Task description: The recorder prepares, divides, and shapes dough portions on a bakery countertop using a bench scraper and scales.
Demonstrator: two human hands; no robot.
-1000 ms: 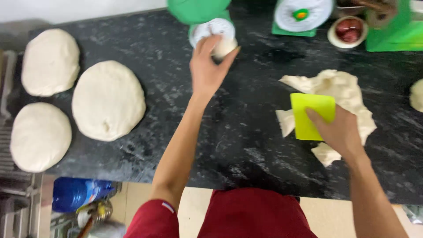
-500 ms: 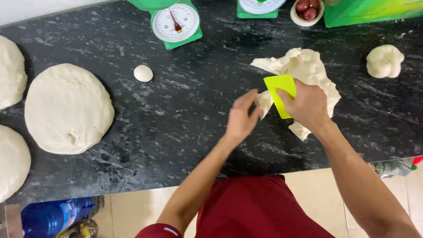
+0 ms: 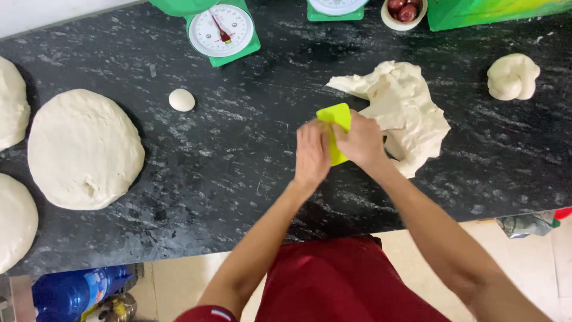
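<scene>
The left hand (image 3: 312, 154) is now brought in beside the right hand (image 3: 359, 142); the scraper (image 3: 335, 117) is gripped by both, against the dough (image 3: 411, 107) mid-bench.

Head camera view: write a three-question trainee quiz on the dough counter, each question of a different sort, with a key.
1. True or false: the yellow-green scraper lies untouched, far from both hands.
2. Multiple choice: the small dough ball sits
A. on the green scale
B. on the dark counter, between the flat dough round and the scale
C. on the ragged dough mass
3. Fill in: the knotted dough piece lies to the ____ of the ragged dough mass in the picture.

Key
1. False: the right hand grips it, and the left hand is against it.
2. B
3. right
</scene>
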